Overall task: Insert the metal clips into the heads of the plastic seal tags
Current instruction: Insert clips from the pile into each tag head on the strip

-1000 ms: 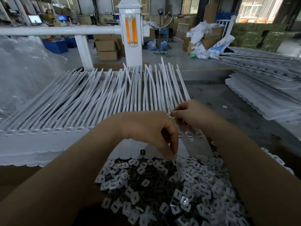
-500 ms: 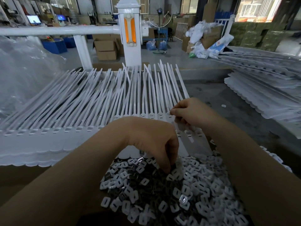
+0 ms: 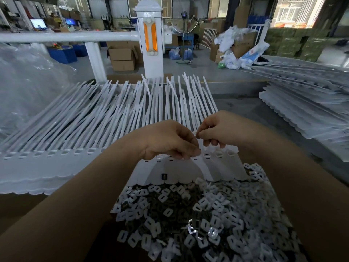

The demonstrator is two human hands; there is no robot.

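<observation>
White plastic seal tags (image 3: 98,129) lie in joined rows, straps pointing away from me, their slotted heads (image 3: 219,154) in a line nearest me. A heap of small metal clips (image 3: 188,214) fills the foreground. My left hand (image 3: 170,140) hovers over the tag heads with its fingers curled down, the tips pinched together as if on a clip that I cannot see clearly. Just to its right, my right hand (image 3: 221,129) pinches thumb against forefinger at the straps of a tag, its other fingers resting on the heads. One dark clip (image 3: 164,176) lies alone on the tag sheet.
More stacked tag sheets (image 3: 306,110) lie at the right. A clear plastic bag (image 3: 28,87) bulges at the left. A white rail and post (image 3: 151,44) stand beyond the tags. Cardboard boxes (image 3: 122,57) sit on the floor behind.
My left hand has lifted out of the clip heap up to the tag heads beside my right hand. My right hand stays at the same tags.
</observation>
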